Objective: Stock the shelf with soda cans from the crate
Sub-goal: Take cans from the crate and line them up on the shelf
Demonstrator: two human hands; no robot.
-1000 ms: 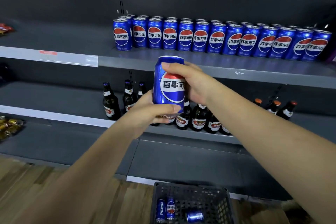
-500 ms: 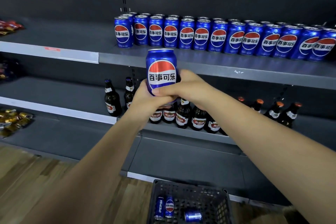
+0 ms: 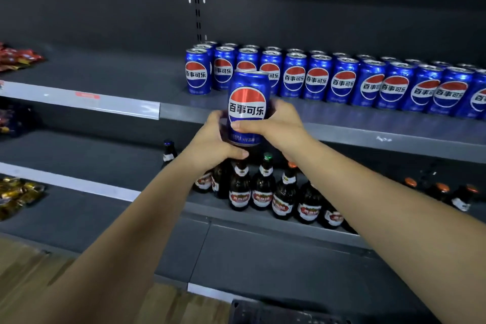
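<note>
I grip the can (image 3: 248,102) upright, label out to match the row of cans (image 3: 342,81) on the shelf (image 3: 381,137) just beyond my fingers (image 3: 247,126): left hand (image 3: 210,139) cups its base for support, right hand (image 3: 281,126) wraps its side

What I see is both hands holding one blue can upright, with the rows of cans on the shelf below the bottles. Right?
Not quite: the head view shows the rows of cans on the shelf above the bottles. Left hand and right hand do hold one blue can upright.
</note>
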